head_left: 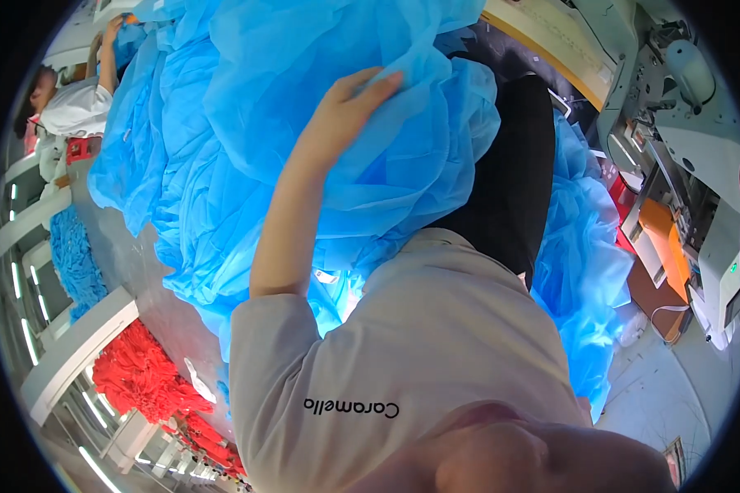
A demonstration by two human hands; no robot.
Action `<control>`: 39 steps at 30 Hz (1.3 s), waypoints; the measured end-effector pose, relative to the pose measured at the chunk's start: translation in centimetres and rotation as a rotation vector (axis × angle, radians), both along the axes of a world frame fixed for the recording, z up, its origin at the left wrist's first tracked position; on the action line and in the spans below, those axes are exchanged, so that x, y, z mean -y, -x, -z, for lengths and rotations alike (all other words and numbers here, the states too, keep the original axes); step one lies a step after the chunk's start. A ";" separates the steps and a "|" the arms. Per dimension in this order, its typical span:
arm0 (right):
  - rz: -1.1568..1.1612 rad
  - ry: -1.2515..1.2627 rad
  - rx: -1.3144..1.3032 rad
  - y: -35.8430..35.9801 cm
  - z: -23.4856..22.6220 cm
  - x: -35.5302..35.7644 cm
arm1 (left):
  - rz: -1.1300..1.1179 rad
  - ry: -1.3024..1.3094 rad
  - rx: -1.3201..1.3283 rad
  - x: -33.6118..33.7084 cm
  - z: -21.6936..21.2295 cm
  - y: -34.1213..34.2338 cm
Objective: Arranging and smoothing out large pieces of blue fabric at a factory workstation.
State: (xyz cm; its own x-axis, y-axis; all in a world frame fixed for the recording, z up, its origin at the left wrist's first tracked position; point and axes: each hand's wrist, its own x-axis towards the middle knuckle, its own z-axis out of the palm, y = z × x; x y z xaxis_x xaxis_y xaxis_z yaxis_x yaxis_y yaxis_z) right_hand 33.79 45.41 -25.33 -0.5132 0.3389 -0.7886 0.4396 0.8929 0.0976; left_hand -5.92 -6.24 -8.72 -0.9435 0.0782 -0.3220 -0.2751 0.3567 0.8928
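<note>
Sheer, bright blue fabric [247,107], bunched in one big, rumpled, layered heap. Lies against the dark trousers [514,164], on their left. Puffs up see-through on top, hangs in long folds at left. More blue cloth [580,263] right of the trousers, crumpled; cannot tell whether joined.

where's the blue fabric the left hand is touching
In the head view, the blue fabric fills the top centre and upper left, beside the black trouser leg, with the left hand touching it.
</note>
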 end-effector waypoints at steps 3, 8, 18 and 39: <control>0.014 0.123 -0.149 9.9 -6.2 4.9 | -0.147 -0.392 0.190 0.3 -0.6 -1.0; -0.544 0.814 -1.307 32.0 -15.5 21.8 | 0.026 -0.221 0.122 -1.0 -2.8 -4.4; -1.225 0.888 -1.338 41.4 -15.6 30.1 | -0.195 -0.825 0.242 5.3 -3.3 -10.8; 0.843 1.465 -0.979 31.8 -14.1 16.5 | 0.434 0.441 -0.852 -17.6 -0.3 0.7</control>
